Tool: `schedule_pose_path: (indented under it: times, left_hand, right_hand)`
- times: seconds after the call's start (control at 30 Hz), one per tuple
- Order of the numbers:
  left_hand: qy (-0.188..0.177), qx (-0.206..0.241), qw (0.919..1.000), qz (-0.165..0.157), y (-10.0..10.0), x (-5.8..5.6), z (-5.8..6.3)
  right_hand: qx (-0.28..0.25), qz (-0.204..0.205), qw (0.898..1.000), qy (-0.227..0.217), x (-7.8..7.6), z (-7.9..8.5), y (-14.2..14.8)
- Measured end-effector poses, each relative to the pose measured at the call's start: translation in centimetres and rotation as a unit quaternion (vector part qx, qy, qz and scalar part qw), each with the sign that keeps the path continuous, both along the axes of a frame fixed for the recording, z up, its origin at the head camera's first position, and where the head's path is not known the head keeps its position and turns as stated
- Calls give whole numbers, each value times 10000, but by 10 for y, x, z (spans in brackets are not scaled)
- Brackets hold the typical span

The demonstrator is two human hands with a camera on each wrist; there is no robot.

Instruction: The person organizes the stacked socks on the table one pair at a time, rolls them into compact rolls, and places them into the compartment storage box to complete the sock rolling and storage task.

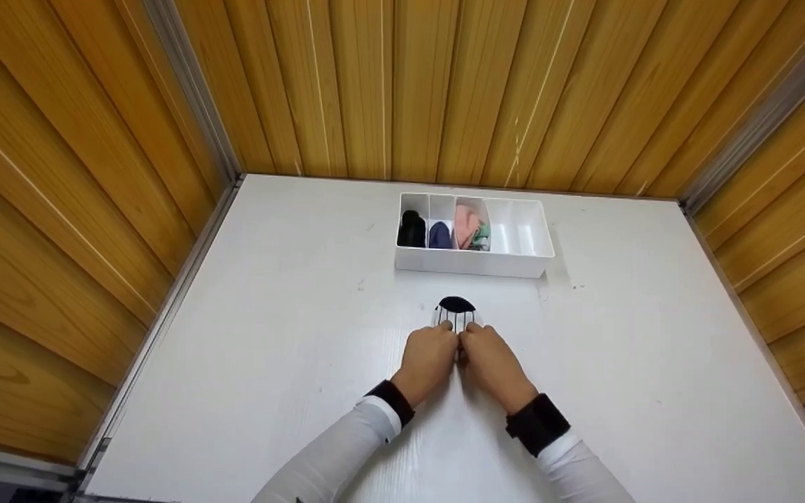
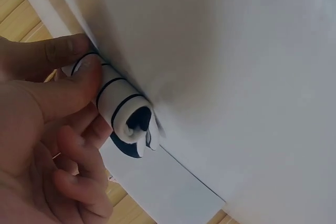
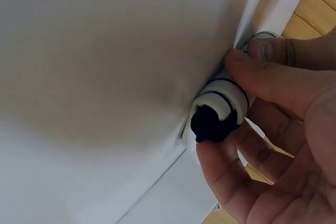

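Observation:
A white sock (image 1: 456, 305) with thin black stripes and a black end lies on the white table, partly rolled up. My left hand (image 1: 429, 356) and right hand (image 1: 493, 360) meet side by side at its near end. In the left wrist view, the left thumb and fingers pinch one end of the roll (image 2: 118, 95), whose dark inner layers show. On the other end, the right thumb and fingers grip the striped roll (image 3: 223, 85), with dark fabric bulging from its open side. The flat black-ended part points away from me.
Beyond the sock stands a white divided box (image 1: 472, 263) at the table's back. Its compartments hold black items (image 1: 412, 229), a navy item (image 1: 439, 236), and pink cloth (image 1: 467, 225) beside green cloth (image 1: 481, 239). Wood-patterned walls (image 1: 416, 91) enclose the table (image 1: 291, 314).

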State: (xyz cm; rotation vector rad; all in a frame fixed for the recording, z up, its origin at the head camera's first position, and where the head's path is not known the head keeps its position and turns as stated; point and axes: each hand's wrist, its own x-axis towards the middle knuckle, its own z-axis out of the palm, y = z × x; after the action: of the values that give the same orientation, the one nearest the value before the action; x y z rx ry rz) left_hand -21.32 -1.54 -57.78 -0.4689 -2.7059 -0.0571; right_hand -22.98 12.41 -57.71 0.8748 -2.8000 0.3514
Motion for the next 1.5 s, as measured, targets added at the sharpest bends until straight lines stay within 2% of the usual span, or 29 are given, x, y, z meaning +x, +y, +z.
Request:
schedule_pose_path:
  times: [0.13,0.23,0.4,0.5,0.6,0.73,0.87,1.07,1.17,1.3,1.5]
  left_hand:
    - [-107,32,9999,34,2,-3,3]
    - [-336,50,9994,-2,2,-6,5]
    - [-620,38,9981,-8,1,-9,11]
    - [-562,-148,9983,19,-1,-10,15]
    - [-506,-302,9982,-80,-2,-10,18]
    - [-445,-251,9985,-204,1,-9,16]
    - [-390,-186,9990,-56,5,-10,16]
    - [-601,-101,9981,91,-1,-12,16]
    - [-583,28,9982,128,-2,-13,16]
    - [-353,-17,9992,162,-3,-14,17]
    - [-382,-165,9991,-71,-2,-11,13]
  right_hand:
    - [-14,-153,9998,-143,-3,1,0]
    - [-152,-215,9989,-385,-4,3,2]
    - [-439,-136,9966,-690,-7,6,5]
    - [-468,-69,9965,-688,-8,7,5]
    - [-408,-189,9968,-664,-8,8,3]
    - [-326,-384,9969,-598,-7,9,3]
    - [-317,-325,9978,-482,-6,9,3]
    - [-465,-258,9983,-220,-2,6,2]
    - [-504,-289,9979,-300,-2,6,4]
    - [-521,-381,9968,-463,-6,8,3]
    - [-530,-427,9950,-729,-9,11,5]
